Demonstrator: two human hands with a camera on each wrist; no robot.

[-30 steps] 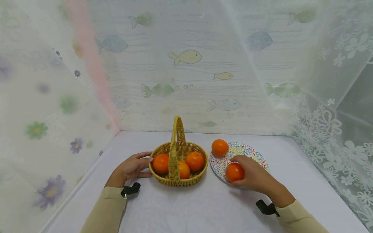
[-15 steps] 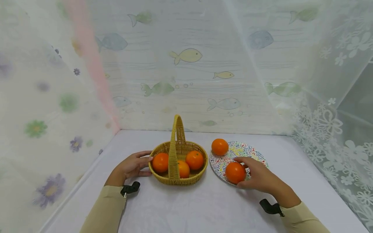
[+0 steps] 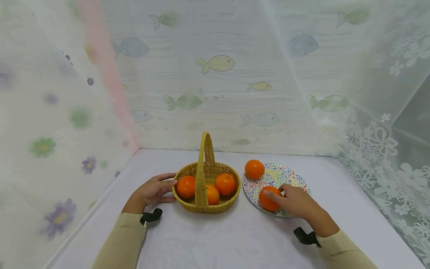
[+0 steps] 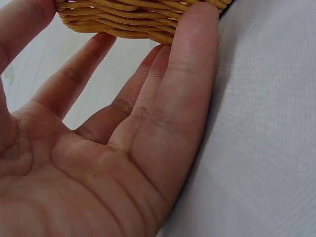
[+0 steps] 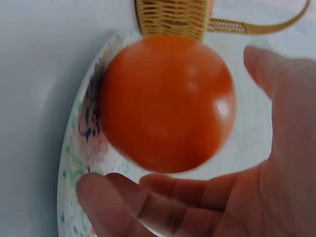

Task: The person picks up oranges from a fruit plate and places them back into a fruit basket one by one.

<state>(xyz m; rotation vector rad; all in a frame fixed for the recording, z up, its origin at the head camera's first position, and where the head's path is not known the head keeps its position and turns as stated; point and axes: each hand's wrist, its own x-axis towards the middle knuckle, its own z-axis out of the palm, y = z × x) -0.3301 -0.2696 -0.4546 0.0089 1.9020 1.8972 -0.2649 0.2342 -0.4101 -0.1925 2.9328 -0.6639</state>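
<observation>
My left hand (image 3: 156, 192) rests against the left side of a yellow wicker basket (image 3: 206, 210), touching it with nearly straight fingers; the left wrist view shows fingertips at its woven wall (image 4: 123, 19). Inside the basket lie three oranges, one of them an orange (image 3: 225, 184) on the right side. At the front of a round, colourfully patterned plate (image 3: 285, 173) sits another orange (image 3: 268, 198). My right hand (image 3: 300, 201) is around that orange, thumb above it in the head view. In the right wrist view, gaps show between the orange (image 5: 168, 103) and the spread fingers.
One more orange (image 3: 254, 169) sits at the plate's back left edge. The basket's tall handle (image 3: 200, 175) arches over its middle. A white cloth (image 3: 215, 243) covers the table, and patterned curtains (image 3: 215, 112) stand behind and at both sides.
My right hand drew back slightly to the right, then came forward again with its thumb over the front orange. That orange shifted slightly on the plate. My left hand and the basket stayed put.
</observation>
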